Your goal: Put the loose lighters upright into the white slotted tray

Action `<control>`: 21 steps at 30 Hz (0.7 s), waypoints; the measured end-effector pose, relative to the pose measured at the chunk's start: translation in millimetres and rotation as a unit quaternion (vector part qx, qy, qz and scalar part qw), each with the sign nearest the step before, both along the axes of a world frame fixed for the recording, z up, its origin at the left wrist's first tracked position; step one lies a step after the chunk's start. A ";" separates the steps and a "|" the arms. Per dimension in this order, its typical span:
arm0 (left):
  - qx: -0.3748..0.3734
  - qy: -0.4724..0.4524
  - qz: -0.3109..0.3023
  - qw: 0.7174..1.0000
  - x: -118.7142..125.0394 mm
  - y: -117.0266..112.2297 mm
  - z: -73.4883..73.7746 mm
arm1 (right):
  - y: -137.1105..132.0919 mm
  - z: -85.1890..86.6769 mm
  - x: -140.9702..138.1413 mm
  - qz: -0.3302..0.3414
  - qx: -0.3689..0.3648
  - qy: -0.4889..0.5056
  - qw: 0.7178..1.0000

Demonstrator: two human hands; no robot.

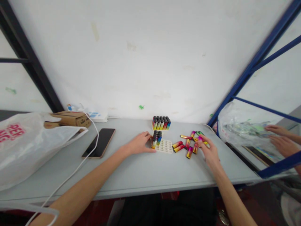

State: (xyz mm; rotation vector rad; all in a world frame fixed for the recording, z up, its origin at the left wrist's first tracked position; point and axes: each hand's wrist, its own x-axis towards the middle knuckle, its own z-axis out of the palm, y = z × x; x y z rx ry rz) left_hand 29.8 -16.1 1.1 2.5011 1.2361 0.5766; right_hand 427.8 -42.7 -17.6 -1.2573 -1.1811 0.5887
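Note:
A white tray point(167, 147) with round holes lies on the grey table; several lighters point(157, 138) with black tops stand upright in its left part. My left hand point(140, 143) holds the tray's left end, thumb at the front corner and fingers curled beside the standing lighters. To the right lies a loose pile of shiny red, yellow and purple lighters point(190, 152). Over the pile's right side, my right hand point(210, 153) has its fingers closed on a lighter point(199, 138), partly hidden by the fingers. Behind the tray stands a full block of upright lighters point(161, 123).
On the left are a phone point(100, 142) with a white cable point(80, 166) across it, a white plastic bag point(30, 147) and a cardboard box point(72, 119). A blue metal frame point(242, 72) borders the right; beyond it are another person's hands point(281, 141) and a clear bag point(237, 125).

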 end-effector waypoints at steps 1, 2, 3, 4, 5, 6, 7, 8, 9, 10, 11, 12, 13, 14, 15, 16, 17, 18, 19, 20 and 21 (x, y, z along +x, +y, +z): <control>0.000 0.000 0.000 1.000 -0.1 0.0 0.0 | 1.7 6.7 -10.4 0.025 -0.010 0.079 0.996; 0.001 0.001 0.000 1.000 -0.3 0.0 -0.1 | 3.1 14.1 -21.5 0.054 -0.015 0.139 0.989; 0.001 0.002 0.000 1.000 -0.4 0.1 -0.3 | 4.2 22.1 -33.2 0.080 -0.018 0.180 0.980; 0.001 0.004 0.000 1.000 -0.6 0.2 -0.5 | 5.1 30.2 -45.0 0.110 -0.027 0.208 0.972; 0.001 0.004 0.001 1.000 -0.8 0.4 -1.0 | 5.7 38.0 -56.7 0.133 -0.037 0.231 0.963; 0.001 0.004 0.001 1.000 -1.1 0.7 -1.5 | 6.2 45.1 -68.1 0.162 -0.051 0.246 0.954; 0.002 0.001 0.002 1.000 -1.3 1.0 -2.1 | 6.5 51.2 -79.0 0.188 -0.065 0.256 0.946; 0.004 -0.002 0.003 1.000 -1.5 1.4 -2.8 | 6.6 56.1 -89.3 0.213 -0.077 0.259 0.939; 0.006 -0.005 0.002 1.000 -1.7 1.8 -3.5 | 6.3 59.5 -99.0 0.237 -0.087 0.255 0.933; 0.008 -0.007 0.001 1.000 -1.9 2.2 -4.1 | 5.6 61.5 -107.9 0.259 -0.092 0.247 0.929; 0.010 -0.008 -0.001 1.000 -2.0 2.5 -4.5 | 4.4 62.3 -115.9 0.280 -0.094 0.235 0.926; 0.013 -0.009 -0.003 1.000 -2.0 2.7 -4.9 | 2.9 62.0 -123.2 0.300 -0.093 0.222 0.923; 0.015 -0.008 -0.005 1.000 -2.0 2.6 -5.0 | 1.0 61.1 -129.4 0.317 -0.092 0.210 0.920; 0.018 -0.007 -0.005 1.000 -1.8 2.4 -4.9 | -0.9 59.8 -134.8 0.333 -0.094 0.199 0.917; 0.020 -0.006 -0.005 1.000 -1.6 2.0 -4.6 | -2.6 58.5 -139.2 0.346 -0.101 0.190 0.913; 0.021 -0.006 -0.004 1.000 -1.4 1.5 -4.3 | -3.7 57.2 -142.9 0.353 -0.110 0.183 0.911; 0.021 -0.005 -0.003 1.000 -1.1 1.1 -4.1 | -4.0 56.2 -146.0 0.354 -0.120 0.176 0.911; 0.020 -0.003 -0.002 1.000 -0.9 0.7 -3.9 | -3.4 55.4 -148.6 0.350 -0.129 0.170 0.912; 0.019 -0.002 0.000 1.000 -0.7 0.5 -4.0 | -1.8 54.7 -151.0 0.342 -0.137 0.163 0.915; 0.018 -0.002 0.000 1.000 -0.7 0.6 -4.3 | 0.7 53.9 -153.3 0.333 -0.145 0.155 0.919; 0.016 -0.003 0.000 1.000 -0.7 0.9 -4.9 | 3.7 52.9 -155.7 0.323 -0.151 0.148 0.922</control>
